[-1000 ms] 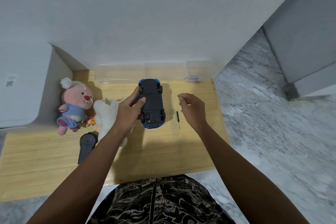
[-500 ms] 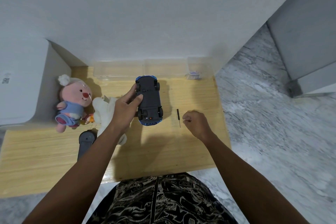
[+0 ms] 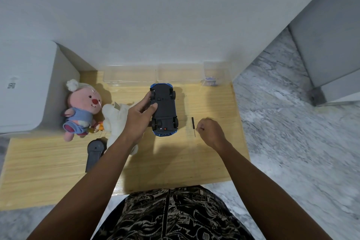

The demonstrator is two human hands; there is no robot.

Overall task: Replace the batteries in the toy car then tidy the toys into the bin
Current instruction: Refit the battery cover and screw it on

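A blue toy car [image 3: 164, 107] lies upside down on the wooden table [image 3: 175, 161], its black underside facing up. My left hand [image 3: 138, 119] grips the car's left side, thumb on the underside near a wheel. A small black screwdriver [image 3: 192, 122] lies on the table to the right of the car. My right hand [image 3: 211, 132] is low over the table with its fingers curled. Its fingertips are right beside the screwdriver's thin shaft; whether they touch it is unclear. A pink plush [image 3: 81, 109] and a white plush [image 3: 115, 119] lie at the left.
A dark remote control [image 3: 94, 154] lies near my left forearm. Two clear plastic bins [image 3: 130, 76] [image 3: 178, 76] and a small clear container [image 3: 213, 74] stand against the back wall. A white box [image 3: 23, 87] borders the table's left. Marble floor lies to the right.
My right hand dropped from beside the car down to the table next to the screwdriver and curled tighter. My left hand kept its hold on the car.
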